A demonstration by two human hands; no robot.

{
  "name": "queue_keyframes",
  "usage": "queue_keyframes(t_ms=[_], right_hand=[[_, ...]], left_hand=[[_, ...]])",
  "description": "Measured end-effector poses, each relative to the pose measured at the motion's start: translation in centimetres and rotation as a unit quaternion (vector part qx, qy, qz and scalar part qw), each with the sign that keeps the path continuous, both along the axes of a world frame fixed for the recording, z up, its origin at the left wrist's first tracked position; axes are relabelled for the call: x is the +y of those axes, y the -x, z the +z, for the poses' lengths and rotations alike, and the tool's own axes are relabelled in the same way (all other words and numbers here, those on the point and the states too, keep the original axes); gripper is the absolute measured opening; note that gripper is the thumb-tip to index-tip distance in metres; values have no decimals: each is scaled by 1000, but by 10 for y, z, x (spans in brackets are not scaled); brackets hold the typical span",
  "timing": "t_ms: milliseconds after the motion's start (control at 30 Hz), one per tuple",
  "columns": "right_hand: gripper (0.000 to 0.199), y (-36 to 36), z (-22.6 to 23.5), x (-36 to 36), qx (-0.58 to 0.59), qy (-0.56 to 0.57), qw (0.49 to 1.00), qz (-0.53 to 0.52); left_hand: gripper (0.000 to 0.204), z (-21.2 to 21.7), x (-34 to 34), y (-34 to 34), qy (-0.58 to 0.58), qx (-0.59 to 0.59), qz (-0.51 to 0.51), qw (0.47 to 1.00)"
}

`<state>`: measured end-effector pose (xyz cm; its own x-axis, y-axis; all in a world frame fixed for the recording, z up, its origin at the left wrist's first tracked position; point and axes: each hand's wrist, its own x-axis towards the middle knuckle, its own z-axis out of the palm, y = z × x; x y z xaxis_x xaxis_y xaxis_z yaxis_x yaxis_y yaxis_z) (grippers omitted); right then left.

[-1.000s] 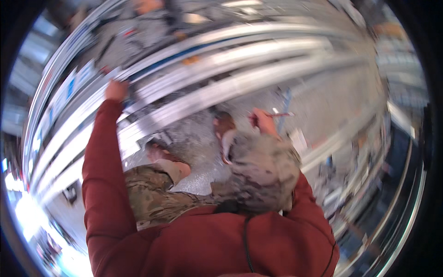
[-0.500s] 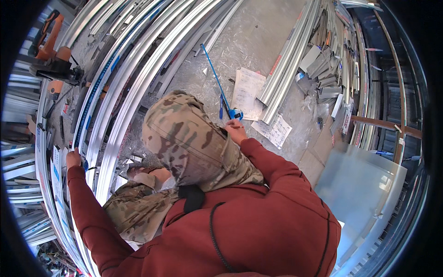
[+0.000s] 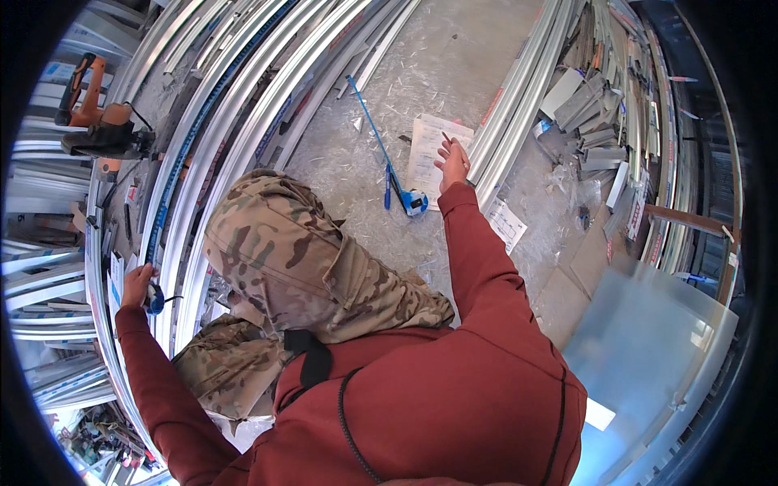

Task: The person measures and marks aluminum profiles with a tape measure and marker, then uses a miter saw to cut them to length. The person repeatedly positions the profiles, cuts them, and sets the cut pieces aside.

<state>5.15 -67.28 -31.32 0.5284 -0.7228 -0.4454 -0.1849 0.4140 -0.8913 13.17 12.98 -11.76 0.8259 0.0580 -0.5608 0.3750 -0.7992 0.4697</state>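
On the left, my left hand (image 3: 136, 285) is closed at a blue and black tape measure (image 3: 154, 300) with a dark strap. A blue marked blade (image 3: 168, 194) stretches from there along the metal profiles. My right hand (image 3: 455, 165) is over a written sheet of paper (image 3: 425, 150) on the floor, with a thin reddish-brown pencil (image 3: 446, 138) pinched in its fingers. Below and left of this hand lies a second blue tape measure (image 3: 415, 202), its blue blade (image 3: 369, 115) drawn out across the floor. A blue pen (image 3: 387, 189) rests beside that blade.
Long silvery profiles (image 3: 243, 154) run along my left, more profiles (image 3: 519, 105) to the right. An orange and black power tool (image 3: 104, 121) sits far left. Offcuts (image 3: 596, 121) are heaped at right, near a pale translucent sheet (image 3: 648, 356). Another paper (image 3: 507, 224) lies partly behind my right sleeve.
My right hand has moved from beside the floor tape measure up and right to the paper, with the pencil in it. My left hand stays at its tape measure; the view has shifted slightly.
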Motion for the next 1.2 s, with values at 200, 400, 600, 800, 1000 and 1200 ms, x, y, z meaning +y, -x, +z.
queue_keyframes(t_ms=[200,400,600,800,1000,1200], right_hand=[[37,-15,3,50,55,52,987,141],[43,-61,51,137,-38,-91,936,339],[40,-137,102,181,-131,-304,858,393],[36,-165,48,176,-29,-135,918,372],[40,-161,-1,182,61,-150,844,511],[43,-140,37,229,159,-288,763,557]], left_hand=[[33,53,-144,13,78,55,-13,995],[32,30,-228,26,160,92,-104,977],[32,-1,-261,61,293,227,-18,928],[29,-13,-265,66,220,171,-115,953],[58,-54,-262,76,145,87,-200,965],[52,-99,-246,88,65,60,-130,988]])
